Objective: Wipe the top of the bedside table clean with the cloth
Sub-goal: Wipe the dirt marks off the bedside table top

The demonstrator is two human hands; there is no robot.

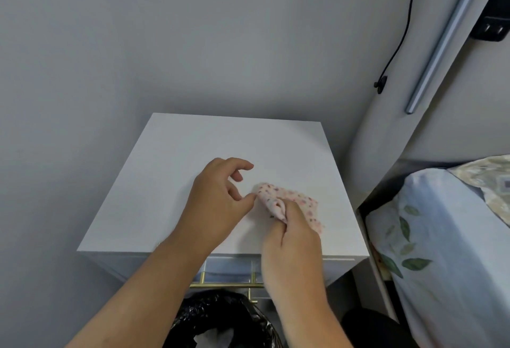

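Nearest to me, a bin lined with a crinkled black plastic bag (220,320) sits on the floor right in front of the white bedside cabinet, just below its brass bar drawer handle (226,285); it crowds the feet of anyone standing close but does not touch the work. Above it, the right hand (292,240) is clamped on a small white cloth dotted with pink and orange (289,198), its bunched end pinched in the fingers while the rest lies flat on the smooth white counter (193,148), near the front and right of centre. The left hand (218,198) rests beside it with fingers loosely apart, thumb tip touching the cloth's edge, gripping nothing. To wipe well, I would say spread the cloth flatter under the palm, press evenly, and sweep in overlapping passes from the far edge toward the front. Nothing stands on the counter to work around. Further right lies a bed with a pale blue leaf-print pillow (430,237); beyond, a black cable (405,24) hangs down the grey wall.
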